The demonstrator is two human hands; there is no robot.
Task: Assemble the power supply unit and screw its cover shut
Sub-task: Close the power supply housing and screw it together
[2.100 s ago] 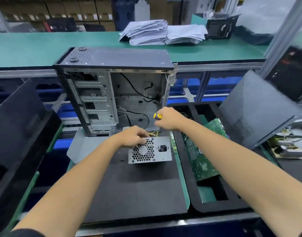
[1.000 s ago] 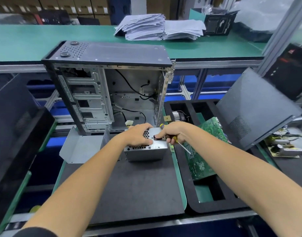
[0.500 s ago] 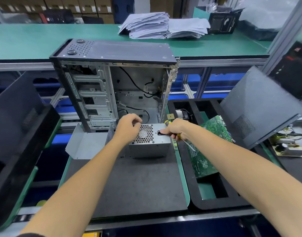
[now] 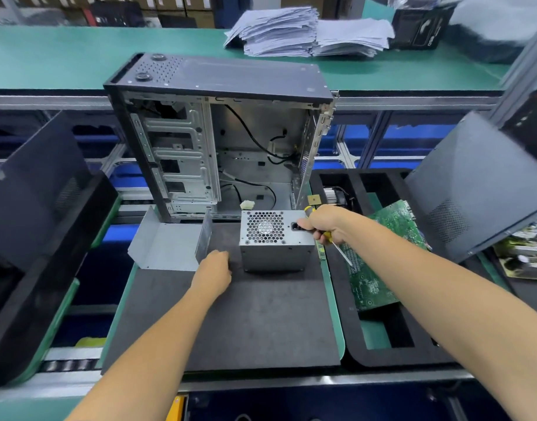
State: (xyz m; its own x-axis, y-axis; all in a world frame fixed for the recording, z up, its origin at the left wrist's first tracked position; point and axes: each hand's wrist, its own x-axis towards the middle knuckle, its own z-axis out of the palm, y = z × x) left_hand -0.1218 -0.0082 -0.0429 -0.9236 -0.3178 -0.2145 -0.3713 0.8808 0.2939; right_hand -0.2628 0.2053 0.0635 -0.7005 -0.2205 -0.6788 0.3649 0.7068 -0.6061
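Power supply unit (image 4: 276, 238) stands fan-grille up on the black mat (image 4: 230, 323), under the right hand (image 4: 325, 223); that hand grasps a screwdriver (image 4: 337, 249), thumb steadying the unit's top; left hand (image 4: 214, 268) beside it, loosely curled, holding nothing. Bent metal cover (image 4: 170, 247) lies beyond the left hand, apparently unfitted; best to keep the unit braced, seat the cover square, then drive screws.

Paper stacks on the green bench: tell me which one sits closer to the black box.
The right-hand paper stack, the flatter one. It lies beside the black box, while the taller, fanned left stack sits farther away.
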